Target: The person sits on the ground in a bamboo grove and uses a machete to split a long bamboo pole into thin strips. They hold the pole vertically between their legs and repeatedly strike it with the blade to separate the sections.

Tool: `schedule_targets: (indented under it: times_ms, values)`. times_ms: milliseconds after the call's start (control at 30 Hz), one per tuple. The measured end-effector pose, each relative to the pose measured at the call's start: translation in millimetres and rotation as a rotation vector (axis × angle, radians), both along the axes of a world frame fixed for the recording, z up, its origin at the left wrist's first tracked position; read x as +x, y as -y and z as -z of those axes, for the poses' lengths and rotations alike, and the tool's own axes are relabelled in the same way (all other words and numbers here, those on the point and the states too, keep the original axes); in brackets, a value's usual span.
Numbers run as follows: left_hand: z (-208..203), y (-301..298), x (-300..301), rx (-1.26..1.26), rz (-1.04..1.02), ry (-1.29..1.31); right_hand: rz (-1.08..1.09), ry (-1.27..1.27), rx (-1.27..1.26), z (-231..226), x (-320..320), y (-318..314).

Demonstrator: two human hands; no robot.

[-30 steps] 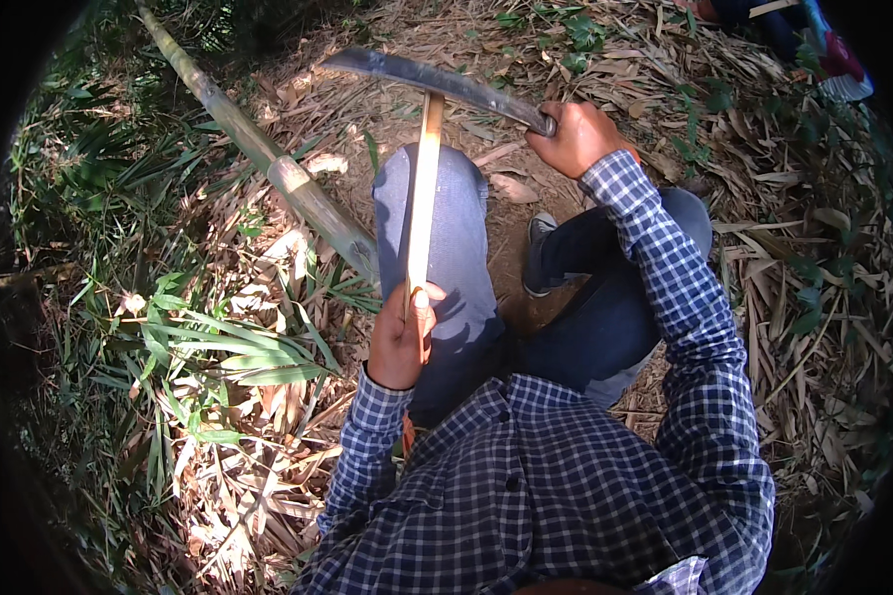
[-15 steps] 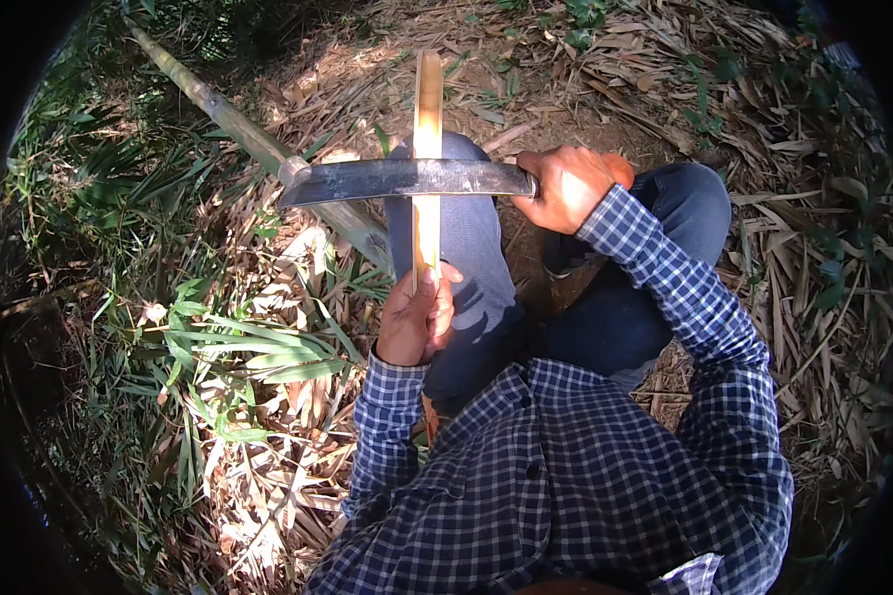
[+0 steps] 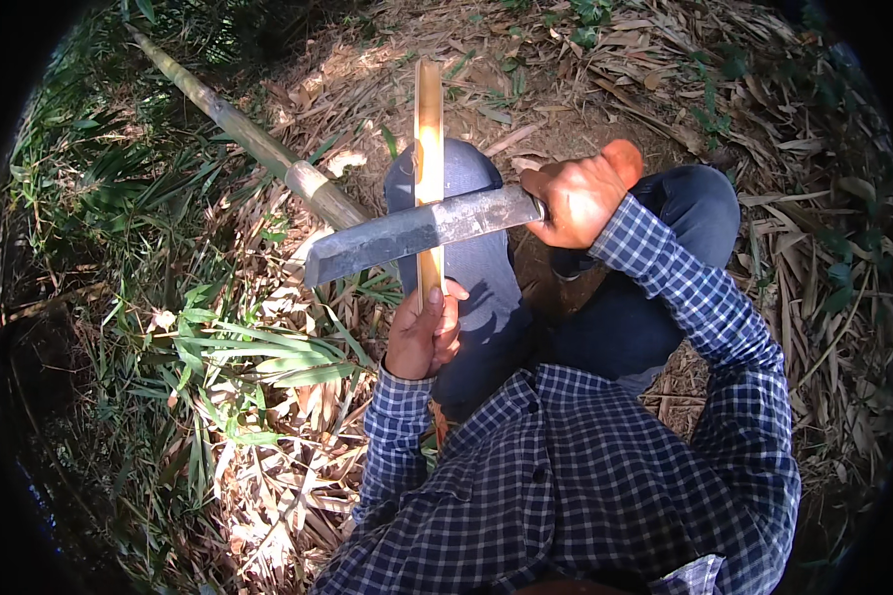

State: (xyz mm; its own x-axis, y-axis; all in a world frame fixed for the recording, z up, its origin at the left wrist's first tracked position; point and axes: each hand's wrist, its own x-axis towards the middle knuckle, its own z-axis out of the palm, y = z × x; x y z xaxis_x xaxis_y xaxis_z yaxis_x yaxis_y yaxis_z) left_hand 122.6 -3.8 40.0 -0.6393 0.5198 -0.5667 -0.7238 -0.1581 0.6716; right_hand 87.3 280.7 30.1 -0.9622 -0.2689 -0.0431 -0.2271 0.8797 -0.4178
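A split bamboo strip [image 3: 429,159], pale and lit by sun along its inner face, points away from me over my left knee. My left hand [image 3: 427,332] is closed round its near end, the thumb lying along it. In my right hand [image 3: 580,201] is a machete [image 3: 422,233], gripped by its handle, whose orange-brown end shows beyond the fist. The wide dark blade crosses over the strip a little ahead of my left fingers, its tip slanting down to the left. Whether the edge touches the bamboo I cannot tell.
A long bamboo pole [image 3: 238,124] lies on the ground from the far left toward my left knee [image 3: 451,174]. Green leaves [image 3: 288,357] grow at the left. Dry bamboo leaves [image 3: 278,496] litter the ground on both sides.
The machete blade has come nearer to me along the strip, and its tip has swung down toward me. Its broad face shows more now. The left hand still holds the strip.
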Motion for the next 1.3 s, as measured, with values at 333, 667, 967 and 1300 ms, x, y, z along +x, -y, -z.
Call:
schedule_targets:
  times_ms: [333,667,967,1300]
  values:
    - [2,2,3,-0.010,0.025,-0.031,-0.001,-0.085,-0.028,3,-15,-2]
    - [3,4,1,0.013,0.048,-0.007,0.032,-0.028,0.069,-6,-29,-13]
    - [4,1,0,0.008,0.034,-0.007,0.092,-0.050,0.034,5,-45,-20]
    - [4,-4,-2,0.003,0.039,-0.030,0.132,-0.039,0.127,-4,-57,-30]
